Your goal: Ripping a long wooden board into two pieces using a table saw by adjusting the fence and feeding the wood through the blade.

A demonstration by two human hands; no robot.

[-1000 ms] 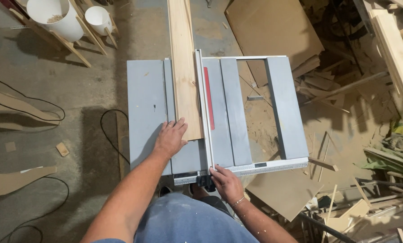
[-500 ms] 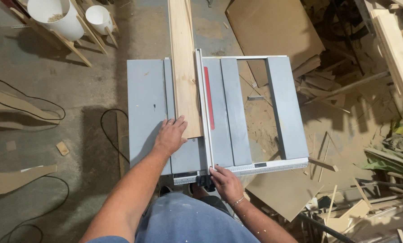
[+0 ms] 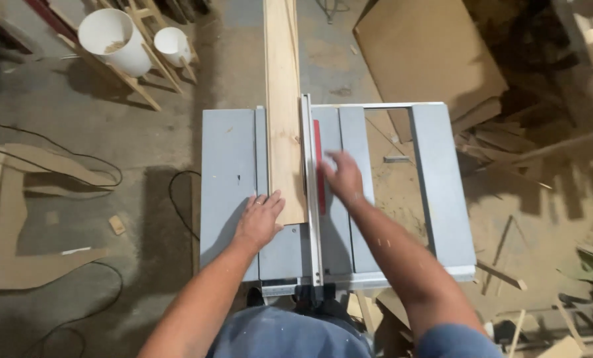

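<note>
Two hands, left hand (image 3: 260, 222) touching one board (image 3: 284, 113), two white buckets (image 3: 114, 40).

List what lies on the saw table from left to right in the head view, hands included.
Left hand → plank → fence → red insert → right hand → open gap in the table, all on the saw table.

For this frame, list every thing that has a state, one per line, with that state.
Left hand: flat, fingers spread, on the near end of the board.
Right hand: open, blurred, over the saw table by the red insert; contact unclear.
Board: lying flat along the fence, far end past the table.
Fence: set lengthwise across the table.
Saw table: right extension pulled out, gap open.
Buckets: upright, open.
</note>
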